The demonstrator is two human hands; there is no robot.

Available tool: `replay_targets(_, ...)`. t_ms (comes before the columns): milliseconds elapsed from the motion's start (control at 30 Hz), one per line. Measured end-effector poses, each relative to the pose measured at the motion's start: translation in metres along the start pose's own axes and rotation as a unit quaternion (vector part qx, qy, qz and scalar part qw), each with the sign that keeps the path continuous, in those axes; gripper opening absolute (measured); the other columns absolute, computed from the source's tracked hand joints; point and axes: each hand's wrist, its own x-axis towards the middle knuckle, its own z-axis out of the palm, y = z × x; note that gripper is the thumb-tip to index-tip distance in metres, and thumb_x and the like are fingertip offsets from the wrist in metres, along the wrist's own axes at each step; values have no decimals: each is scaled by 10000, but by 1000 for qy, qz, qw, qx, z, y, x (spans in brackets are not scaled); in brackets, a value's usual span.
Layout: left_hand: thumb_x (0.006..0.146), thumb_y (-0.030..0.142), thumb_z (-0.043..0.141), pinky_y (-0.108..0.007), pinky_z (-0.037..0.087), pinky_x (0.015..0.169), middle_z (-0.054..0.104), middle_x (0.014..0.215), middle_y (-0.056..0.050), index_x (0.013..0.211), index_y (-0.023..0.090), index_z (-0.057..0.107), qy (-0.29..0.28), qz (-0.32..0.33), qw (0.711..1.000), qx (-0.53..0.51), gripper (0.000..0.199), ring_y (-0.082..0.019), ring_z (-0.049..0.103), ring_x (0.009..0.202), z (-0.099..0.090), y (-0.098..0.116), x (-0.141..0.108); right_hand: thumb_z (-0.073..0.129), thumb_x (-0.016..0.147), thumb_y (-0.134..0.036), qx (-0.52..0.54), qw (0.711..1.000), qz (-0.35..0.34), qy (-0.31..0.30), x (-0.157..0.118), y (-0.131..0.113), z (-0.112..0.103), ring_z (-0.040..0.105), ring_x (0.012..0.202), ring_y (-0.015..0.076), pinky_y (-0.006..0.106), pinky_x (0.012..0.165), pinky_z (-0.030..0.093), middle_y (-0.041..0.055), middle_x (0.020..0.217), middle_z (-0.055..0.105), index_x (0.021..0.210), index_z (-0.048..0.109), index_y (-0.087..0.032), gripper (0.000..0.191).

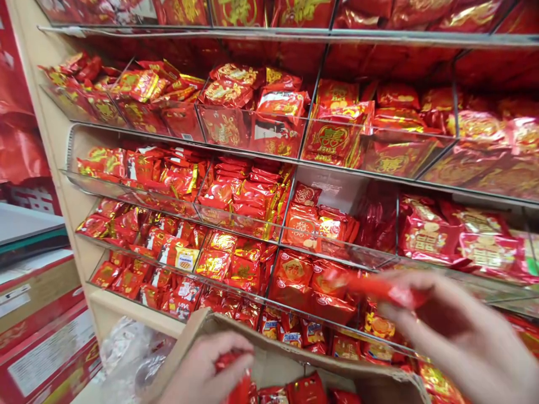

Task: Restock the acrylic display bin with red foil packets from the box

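My right hand, smeared by motion, pinches a red packet between thumb and fingers. It is in front of the lower shelf rows, right of the cardboard box. Over the box's left side, my left hand has its fingers closed round another red packet, partly hidden by the hand. Several red packets lie inside the open box. Behind my right hand is a shelf compartment with red packets standing in rows.
Clear-fronted shelves with divided compartments hold many red and gold packets. At left, the shelf's beige side panel stands beside stacked cartons. A crumpled clear plastic bag lies left of the box.
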Motion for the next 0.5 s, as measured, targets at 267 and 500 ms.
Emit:
replay_targets(267, 808, 356, 510, -233, 508, 705, 704, 773, 17, 797, 222, 641, 158, -11, 987, -5, 188, -172, 644, 767, -33, -43, 24, 671, 676, -327, -141, 979, 113, 91, 169, 26, 34, 609, 713, 189, 298, 645, 463, 54, 801, 674, 813, 630, -172, 211)
replay_targets(500, 808, 342, 510, -203, 512, 645, 698, 711, 28, 759, 231, 636, 168, 5, 986, 3, 175, -156, 650, 683, -24, -45, 21, 723, 589, -271, -211, 955, 203, 38, 245, 73, 75, 617, 655, 233, 319, 554, 464, 109, 710, 657, 619, 615, -137, 175)
